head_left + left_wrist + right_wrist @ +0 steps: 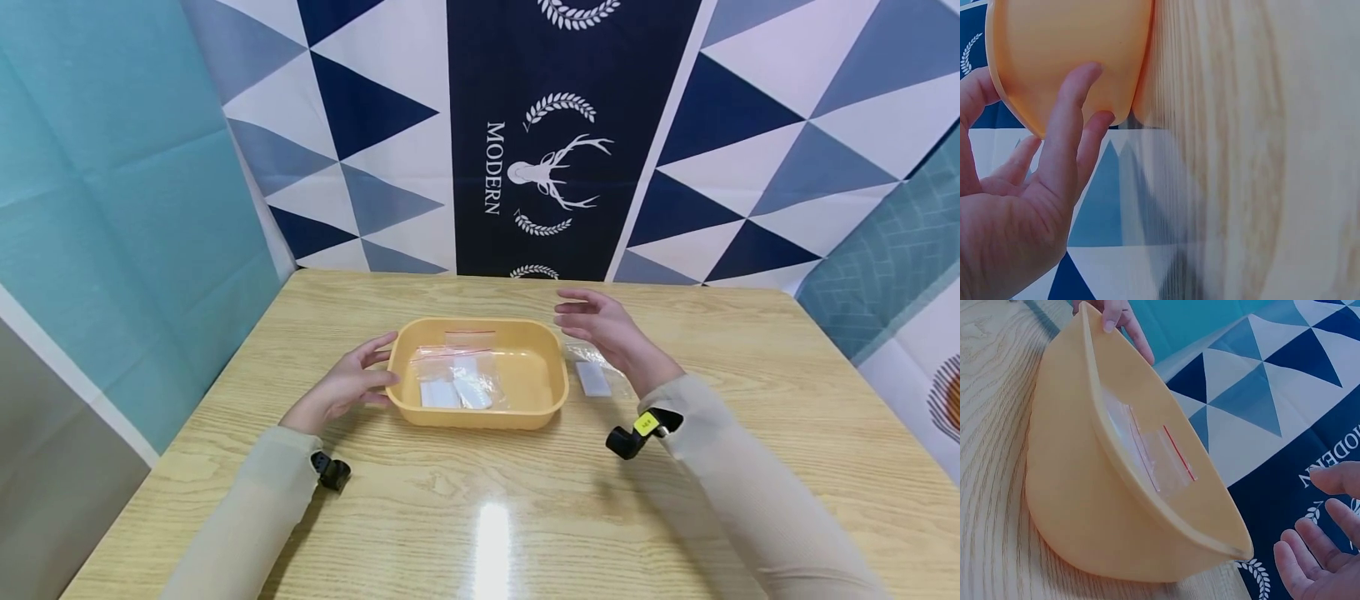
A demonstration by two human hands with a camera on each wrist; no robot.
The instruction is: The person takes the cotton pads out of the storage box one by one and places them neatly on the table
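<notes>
A yellow plastic basin stands on the table with clear zip bags in it. The bags have red seal lines and hold white flat pieces. My left hand grips the basin's left end, thumb over the rim and fingers against the outer wall. To the right of the basin, my right hand hovers with loosely spread fingers, holding nothing and apart from the rim. Below it, another clear bag with a white piece lies on the table, partly hidden by that hand.
The wooden table extends around the basin, with a bright light reflection near its front. A patterned cloth with triangles and a deer print hangs behind the table. Light blue cloth covers the left side.
</notes>
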